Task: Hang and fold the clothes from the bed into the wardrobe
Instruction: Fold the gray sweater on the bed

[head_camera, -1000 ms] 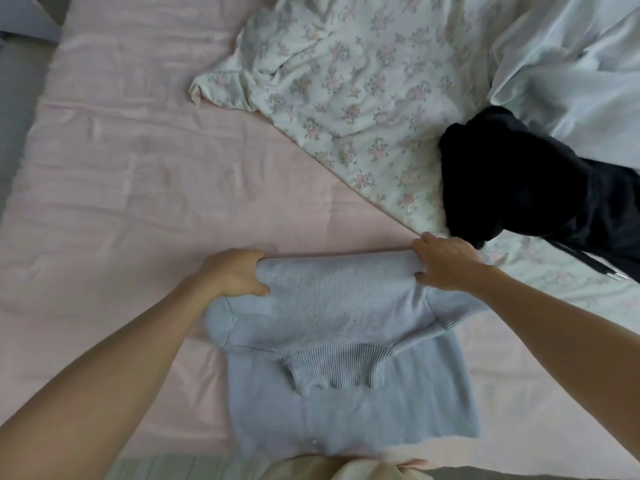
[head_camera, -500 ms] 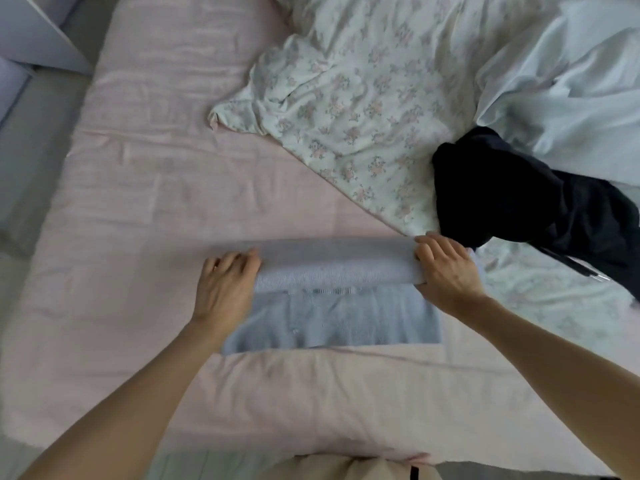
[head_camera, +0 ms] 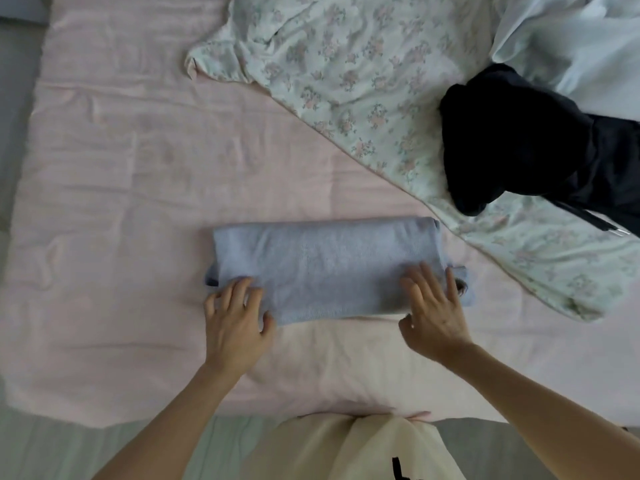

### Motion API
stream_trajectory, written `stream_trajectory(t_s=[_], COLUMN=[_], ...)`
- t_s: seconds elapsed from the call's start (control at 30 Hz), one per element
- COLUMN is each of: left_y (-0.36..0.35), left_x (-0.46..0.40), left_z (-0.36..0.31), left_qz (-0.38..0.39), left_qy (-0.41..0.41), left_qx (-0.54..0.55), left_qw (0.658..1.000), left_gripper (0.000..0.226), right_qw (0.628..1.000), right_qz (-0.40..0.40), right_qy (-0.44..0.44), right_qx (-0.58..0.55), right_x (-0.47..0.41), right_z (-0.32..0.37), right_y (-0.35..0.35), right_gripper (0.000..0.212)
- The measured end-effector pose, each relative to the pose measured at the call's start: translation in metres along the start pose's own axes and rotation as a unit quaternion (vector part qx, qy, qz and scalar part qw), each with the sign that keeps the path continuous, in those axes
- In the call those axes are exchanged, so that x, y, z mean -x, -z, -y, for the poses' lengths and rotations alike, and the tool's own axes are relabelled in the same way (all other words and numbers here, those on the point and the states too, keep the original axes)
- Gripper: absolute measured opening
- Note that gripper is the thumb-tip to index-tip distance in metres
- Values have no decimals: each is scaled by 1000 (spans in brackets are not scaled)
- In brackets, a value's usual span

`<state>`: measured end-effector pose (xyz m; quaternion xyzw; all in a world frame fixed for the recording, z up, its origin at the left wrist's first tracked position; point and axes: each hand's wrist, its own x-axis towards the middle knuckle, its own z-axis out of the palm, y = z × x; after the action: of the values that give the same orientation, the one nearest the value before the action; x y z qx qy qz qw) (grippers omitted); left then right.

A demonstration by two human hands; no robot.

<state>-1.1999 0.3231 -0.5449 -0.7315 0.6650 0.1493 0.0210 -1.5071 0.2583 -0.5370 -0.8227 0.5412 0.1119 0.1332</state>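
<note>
A light blue knit sweater (head_camera: 325, 268) lies folded into a flat rectangle on the pink bed sheet (head_camera: 138, 168), near the bed's front edge. My left hand (head_camera: 235, 317) rests at its near left corner, fingers spread, thumb at the front edge. My right hand (head_camera: 433, 306) lies flat on its near right end, fingers apart. Neither hand grips the cloth. A black garment (head_camera: 526, 143) with a drawstring lies at the right on a floral garment (head_camera: 346, 64). A pale blue garment (head_camera: 581, 39) is bunched at the top right.
The bed's front edge runs across the bottom, with my cream top (head_camera: 363, 448) below it. Grey floor (head_camera: 14, 98) shows along the left side. The left half of the sheet holds only wrinkles.
The sweater's far part has been folded toward me over the near part, leaving a compact rectangle. Both hands let go of the fold and moved to the near edge, flat and spread.
</note>
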Motion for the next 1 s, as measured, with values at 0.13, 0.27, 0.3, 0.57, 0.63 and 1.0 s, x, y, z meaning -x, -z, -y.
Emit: stream_trajectory(t_s=[0.13,0.27,0.3,0.57,0.63,1.0], left_y=[-10,-39,-46,-49,-43,-47], left_x=[-30,-57,-62,-70,-70,-50], left_z=[-41,-62,-56,9,4,-98], left_qz=[-37,-4,7,7,29,70], left_qy=[-17,-65,-62,14,30,-91], left_qx=[-7,-24,-35,-89,-82,-36], left_qw=[999,998,997,996,996,993], left_gripper=[50,53,53,56,57,57], right_qw=[999,999,999,996,985,763], right_qz=[-27,-33,-29,7,25,107], right_qy=[-1,2,4,-93,-166,-390], right_qx=[-22,-29,-24,11,-30,-505], right_x=[-28,-71,-78,-67,-59,-68], right_z=[45,70,66,-26,-40,-73], right_y=[2,-17,-23,-35,-33,1], right_gripper=[57,53,52,57,60,52])
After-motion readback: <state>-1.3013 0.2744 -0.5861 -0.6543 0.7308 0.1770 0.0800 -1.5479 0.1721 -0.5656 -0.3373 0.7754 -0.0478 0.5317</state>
